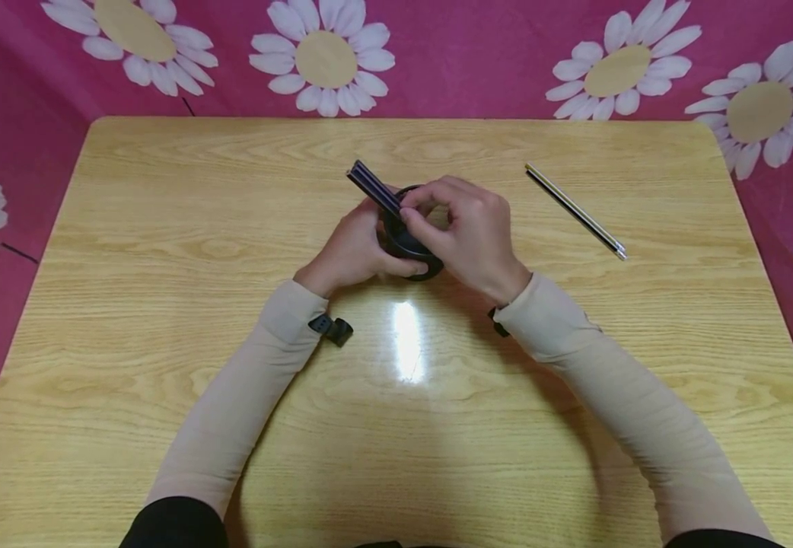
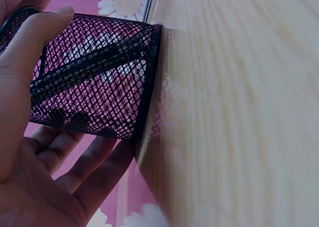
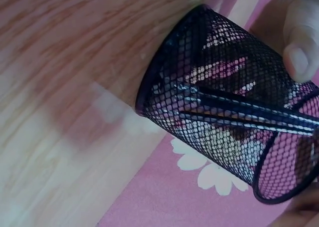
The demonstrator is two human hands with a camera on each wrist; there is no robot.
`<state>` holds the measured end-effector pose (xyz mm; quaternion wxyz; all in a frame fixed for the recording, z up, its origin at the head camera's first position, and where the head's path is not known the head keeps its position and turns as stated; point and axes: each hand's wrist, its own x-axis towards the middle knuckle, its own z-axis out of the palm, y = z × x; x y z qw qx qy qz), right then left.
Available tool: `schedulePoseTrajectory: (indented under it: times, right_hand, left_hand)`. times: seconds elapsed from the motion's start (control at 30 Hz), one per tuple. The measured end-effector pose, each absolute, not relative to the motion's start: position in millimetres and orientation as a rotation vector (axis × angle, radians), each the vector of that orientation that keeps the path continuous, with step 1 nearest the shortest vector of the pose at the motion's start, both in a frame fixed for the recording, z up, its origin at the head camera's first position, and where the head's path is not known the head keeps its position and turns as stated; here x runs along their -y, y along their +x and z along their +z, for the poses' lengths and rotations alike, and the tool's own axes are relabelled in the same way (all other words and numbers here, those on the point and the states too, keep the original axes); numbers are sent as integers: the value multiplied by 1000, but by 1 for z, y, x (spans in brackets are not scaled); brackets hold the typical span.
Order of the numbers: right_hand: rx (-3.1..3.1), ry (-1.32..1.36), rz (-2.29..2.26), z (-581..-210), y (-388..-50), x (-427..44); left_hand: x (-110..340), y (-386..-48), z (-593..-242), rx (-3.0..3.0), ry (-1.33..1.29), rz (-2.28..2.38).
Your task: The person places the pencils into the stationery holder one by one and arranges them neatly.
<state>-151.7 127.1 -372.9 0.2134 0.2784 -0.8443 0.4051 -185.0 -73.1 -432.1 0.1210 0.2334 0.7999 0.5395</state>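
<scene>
A black mesh cup (image 1: 410, 245) stands on the table, its round rim facing up in the head view. My left hand (image 1: 358, 247) grips it from the left, thumb on the near side and fingers round the far side. Several dark pencils (image 1: 374, 189) lean inside the cup, their upper ends pointing up and left. My right hand (image 1: 472, 228) pinches near them at the rim with thumb and index finger. Through the mesh (image 2: 94, 77) the left wrist view shows the dark pencils slanting. In the right wrist view, pencils (image 3: 239, 110) slant inside the cup, their lower ends near its base.
Two more pencils (image 1: 576, 211), one dark and one lighter, lie side by side on the wooden table (image 1: 164, 228), right of the cup. Pink cloth (image 1: 465, 61) with white flowers hangs behind the table. Glare shows on the wood in front of the cup.
</scene>
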Motion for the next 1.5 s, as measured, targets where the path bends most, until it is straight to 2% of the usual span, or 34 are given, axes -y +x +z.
schedulePoseTrajectory:
  times: [0.1, 0.27, 0.53, 0.83, 1.5]
  right_hand:
    - [2314, 779, 1130, -370, -151, -131]
    - [2282, 779, 1125, -364, -153, -140]
    - [2289, 726, 1055, -359, -159, -158]
    - [2342, 643, 996, -363, -168, -183]
    - [2597, 403, 742, -375, -172, -244]
  left_hand:
    - [74, -189, -441, -2338, 675, 1581]
    - [74, -185, -430, -2341, 633, 1558]
    - [74, -187, -437, -2340, 588, 1569]
    - [71, -173, -414, -2354, 602, 1574]
    - [71, -175, -416, -2384, 625, 1547]
